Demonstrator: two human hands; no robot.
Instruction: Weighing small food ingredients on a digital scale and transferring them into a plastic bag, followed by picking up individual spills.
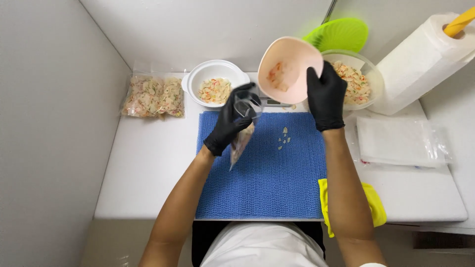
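Observation:
My left hand (231,118), in a black glove, holds a small clear plastic bag (242,140) by its open top above the blue mat (257,183); the bag hangs down, partly filled with pale pieces. My right hand (325,96), also gloved, grips a pink bowl (287,66) tilted toward the bag, with a few pale and orange pieces left inside. A few loose pieces (284,138) lie on the mat between my arms.
A white bowl (214,75) with mixed pieces stands at the back. A clear bowl (372,74) with more stands right, a green lid (341,33) behind it. Filled bags (153,96) lie far left. Paper towel roll (420,62), empty bags (398,141) and yellow cloth (373,202) are on the right.

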